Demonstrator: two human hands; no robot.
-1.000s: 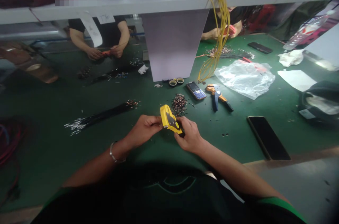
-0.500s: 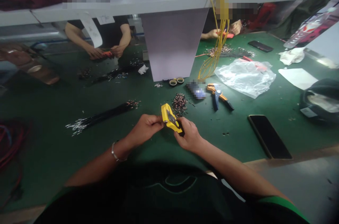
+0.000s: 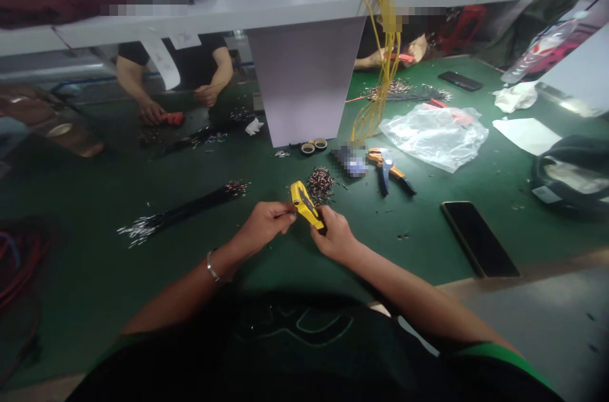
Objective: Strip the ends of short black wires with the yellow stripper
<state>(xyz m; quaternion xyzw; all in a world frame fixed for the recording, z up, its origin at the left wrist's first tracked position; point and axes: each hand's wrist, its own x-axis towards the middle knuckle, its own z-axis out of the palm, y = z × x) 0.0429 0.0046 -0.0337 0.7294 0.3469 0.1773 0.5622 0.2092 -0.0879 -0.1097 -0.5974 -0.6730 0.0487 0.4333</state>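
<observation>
My right hand (image 3: 337, 234) is closed around the dark handles of a yellow wire stripper (image 3: 306, 204), whose head points up and to the left. Fingers pinched, my left hand (image 3: 270, 223) is at the tool's head; whatever is between those fingertips is too small to make out. Just beyond the tool is a heap of short copper-ended wire pieces (image 3: 320, 184). Off to the left lies a bundle of black wires (image 3: 190, 208), with silvery ends on one side and copper ends on the other.
Orange-and-blue pliers (image 3: 387, 168), a clear plastic bag (image 3: 435, 136) and a phone (image 3: 479, 239) lie to the right. Two tape rolls (image 3: 314, 146) sit by the white pillar (image 3: 307, 82). Yellow cables (image 3: 387, 53) hang from the shelf (image 3: 214, 6). Co-workers' hands (image 3: 151, 111) are across the table.
The yellow stripper has turned slightly in my right hand, and my left fingers have shifted a little at its head. Across the table, a co-worker's hands have parted, one moving a red tool leftward.
</observation>
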